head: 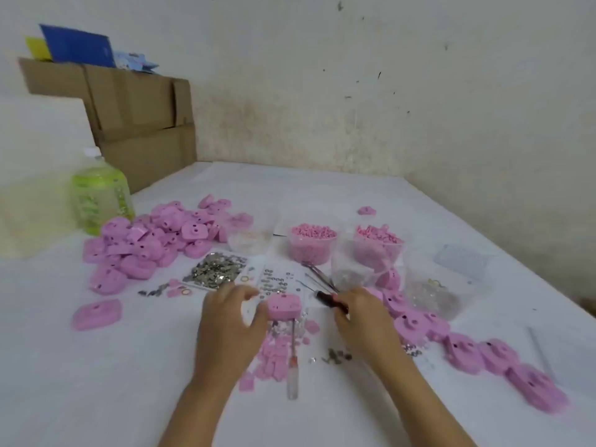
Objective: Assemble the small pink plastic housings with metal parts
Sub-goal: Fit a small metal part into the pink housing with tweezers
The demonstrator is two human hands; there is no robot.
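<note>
My left hand [230,314] holds a pink plastic housing [284,306] at its left side, just above the white table. My right hand [361,312] grips a dark-handled tool [330,300] to the right of that housing. A heap of pink housings [151,243] lies at the left, and a row of more pink housings [467,346] runs along the right. A tray of small silver metal parts [214,269] sits behind my left hand. Small pink pieces [274,353] are scattered between my wrists.
Two clear tubs of pink bits [312,241] [379,245] stand behind the work spot, with tweezers [319,274] in front. A screwdriver with a clear handle [293,366] lies between my arms. A green bottle [100,195] and cardboard boxes [135,117] stand at the far left.
</note>
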